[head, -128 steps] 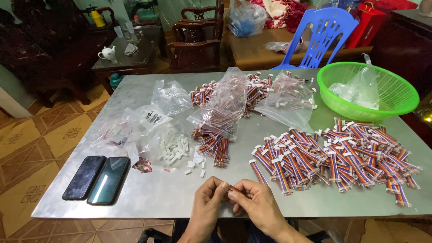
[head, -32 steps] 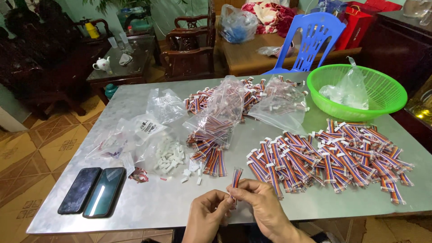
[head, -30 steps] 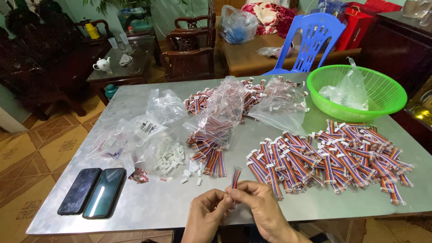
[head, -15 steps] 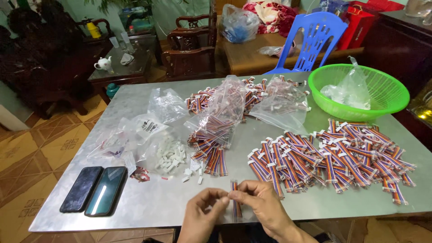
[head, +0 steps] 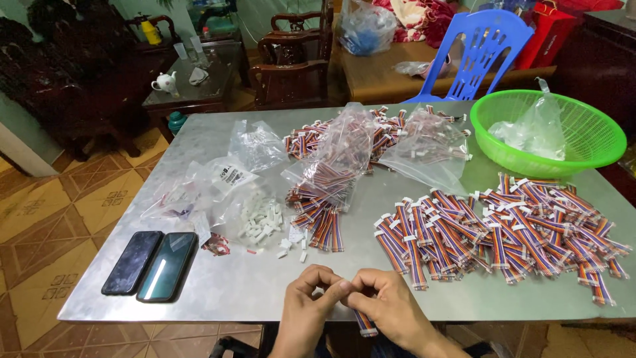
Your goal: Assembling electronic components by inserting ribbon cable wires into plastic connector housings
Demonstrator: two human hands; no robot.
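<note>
My left hand [head: 309, 301] and my right hand [head: 389, 306] meet at the near edge of the metal table [head: 218, 292]. Together they pinch one striped ribbon cable [head: 364, 323], whose lower end with a white connector hangs below my right fingers. A big heap of the same striped cables [head: 503, 229] lies to the right of my hands. Small white connector housings [head: 262, 222] are scattered just ahead on the left, beside a shorter bunch of cables [head: 319, 222].
Two dark phones [head: 151, 263] lie at the near left. Clear plastic bags of cables [head: 344, 156] fill the table's middle. A green basket [head: 583, 126] with a plastic bag stands at the far right. Beyond are a blue plastic chair [head: 478, 46] and wooden chairs [head: 291, 66].
The cable I held upright between my fingers now points downward below my right hand. Both hands have closed together a little nearer the table edge.
</note>
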